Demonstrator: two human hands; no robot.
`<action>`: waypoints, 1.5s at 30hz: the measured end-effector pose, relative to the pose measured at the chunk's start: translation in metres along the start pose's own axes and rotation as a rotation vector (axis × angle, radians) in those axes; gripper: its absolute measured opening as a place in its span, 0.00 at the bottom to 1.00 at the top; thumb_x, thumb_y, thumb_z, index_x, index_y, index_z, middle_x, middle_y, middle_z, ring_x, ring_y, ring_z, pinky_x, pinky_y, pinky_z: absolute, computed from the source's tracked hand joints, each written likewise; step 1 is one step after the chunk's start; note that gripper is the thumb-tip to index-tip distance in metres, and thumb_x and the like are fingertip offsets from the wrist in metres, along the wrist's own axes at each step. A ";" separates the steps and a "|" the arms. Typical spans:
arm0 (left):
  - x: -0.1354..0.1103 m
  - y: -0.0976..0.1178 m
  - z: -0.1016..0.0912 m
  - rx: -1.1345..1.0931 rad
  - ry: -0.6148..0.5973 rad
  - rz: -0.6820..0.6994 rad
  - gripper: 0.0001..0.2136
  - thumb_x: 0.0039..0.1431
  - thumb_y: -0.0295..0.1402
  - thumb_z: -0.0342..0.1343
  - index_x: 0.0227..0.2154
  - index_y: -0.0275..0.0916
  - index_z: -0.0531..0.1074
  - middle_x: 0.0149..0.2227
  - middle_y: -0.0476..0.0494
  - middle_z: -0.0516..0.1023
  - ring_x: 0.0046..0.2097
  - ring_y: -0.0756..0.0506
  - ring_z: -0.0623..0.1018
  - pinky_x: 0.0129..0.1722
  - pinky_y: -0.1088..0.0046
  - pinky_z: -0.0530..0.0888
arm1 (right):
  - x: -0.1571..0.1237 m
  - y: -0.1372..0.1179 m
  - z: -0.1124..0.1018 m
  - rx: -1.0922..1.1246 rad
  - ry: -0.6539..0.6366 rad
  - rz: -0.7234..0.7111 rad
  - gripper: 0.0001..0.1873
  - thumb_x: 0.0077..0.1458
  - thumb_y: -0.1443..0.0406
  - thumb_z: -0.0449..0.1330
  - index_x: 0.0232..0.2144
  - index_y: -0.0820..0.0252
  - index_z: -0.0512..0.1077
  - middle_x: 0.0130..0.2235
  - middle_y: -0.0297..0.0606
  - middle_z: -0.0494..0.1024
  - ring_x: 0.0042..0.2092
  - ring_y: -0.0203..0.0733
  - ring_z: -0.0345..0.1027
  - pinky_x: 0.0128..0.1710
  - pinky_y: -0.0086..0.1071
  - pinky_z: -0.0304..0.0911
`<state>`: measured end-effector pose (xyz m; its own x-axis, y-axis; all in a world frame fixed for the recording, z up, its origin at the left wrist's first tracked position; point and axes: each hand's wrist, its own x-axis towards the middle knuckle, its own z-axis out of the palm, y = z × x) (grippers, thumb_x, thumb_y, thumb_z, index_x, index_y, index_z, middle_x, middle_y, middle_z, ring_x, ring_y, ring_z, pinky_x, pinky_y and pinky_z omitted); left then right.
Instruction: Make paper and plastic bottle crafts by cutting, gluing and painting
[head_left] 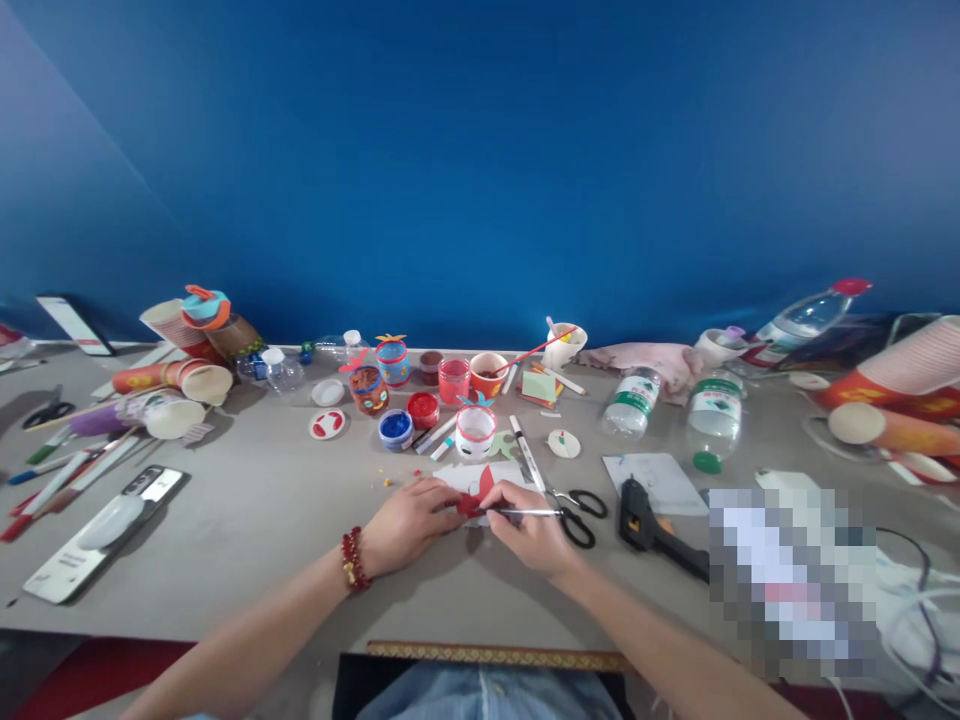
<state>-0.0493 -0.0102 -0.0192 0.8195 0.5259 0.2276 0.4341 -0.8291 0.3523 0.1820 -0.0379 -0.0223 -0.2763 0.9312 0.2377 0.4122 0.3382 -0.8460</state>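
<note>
My left hand (409, 520), with a red bead bracelet at the wrist, pinches a small red paper shape (477, 493) against a white sheet (457, 477) on the grey table (247, 520). My right hand (531, 525) is closed round a thin silver-handled tool (525, 512), whose tip touches the red shape. Black-handled scissors (577, 512) lie just right of that hand. A white marker (527, 452) lies behind it.
Paint pots (420, 405) and a decorated white cup (475, 431) stand behind my hands. A black glue gun (652, 525), water bottles (634, 400), and stacked paper cups (900, 385) are at right. Cups, pens and a packaged item (97, 535) lie left. A blue wall rises behind.
</note>
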 end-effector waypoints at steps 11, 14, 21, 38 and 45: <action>-0.004 -0.004 0.003 0.024 -0.064 -0.029 0.16 0.66 0.29 0.48 0.53 0.46 0.72 0.56 0.41 0.73 0.53 0.41 0.71 0.54 0.59 0.68 | 0.002 0.015 0.009 -0.032 0.018 0.004 0.09 0.54 0.70 0.53 0.23 0.58 0.66 0.23 0.30 0.68 0.26 0.35 0.60 0.26 0.28 0.55; -0.004 -0.005 0.003 0.013 -0.067 -0.032 0.17 0.65 0.28 0.49 0.54 0.46 0.71 0.57 0.42 0.72 0.54 0.41 0.71 0.55 0.59 0.67 | 0.003 0.014 0.009 -0.041 0.003 0.003 0.09 0.53 0.70 0.53 0.23 0.57 0.66 0.23 0.31 0.69 0.27 0.36 0.61 0.27 0.28 0.56; -0.005 -0.007 0.006 -0.004 -0.045 -0.033 0.16 0.66 0.28 0.47 0.52 0.46 0.72 0.55 0.40 0.73 0.53 0.41 0.71 0.54 0.59 0.68 | 0.004 0.016 0.010 -0.097 -0.027 -0.011 0.09 0.55 0.70 0.53 0.24 0.57 0.66 0.24 0.31 0.69 0.28 0.37 0.62 0.28 0.29 0.56; -0.007 -0.008 0.009 -0.004 -0.027 -0.043 0.16 0.67 0.29 0.47 0.52 0.48 0.73 0.55 0.40 0.73 0.54 0.40 0.71 0.55 0.57 0.68 | 0.004 0.018 0.010 -0.110 -0.031 -0.001 0.09 0.56 0.70 0.53 0.25 0.56 0.66 0.25 0.32 0.70 0.29 0.38 0.63 0.30 0.29 0.58; -0.007 -0.009 0.011 0.001 -0.026 -0.045 0.15 0.67 0.31 0.47 0.52 0.48 0.73 0.55 0.40 0.74 0.54 0.40 0.71 0.55 0.57 0.68 | 0.003 0.019 0.011 -0.116 -0.036 0.003 0.08 0.56 0.69 0.53 0.25 0.56 0.66 0.25 0.32 0.70 0.29 0.38 0.63 0.30 0.30 0.57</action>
<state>-0.0552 -0.0085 -0.0335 0.8088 0.5573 0.1878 0.4708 -0.8050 0.3610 0.1797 -0.0297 -0.0426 -0.3047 0.9276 0.2162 0.5100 0.3506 -0.7854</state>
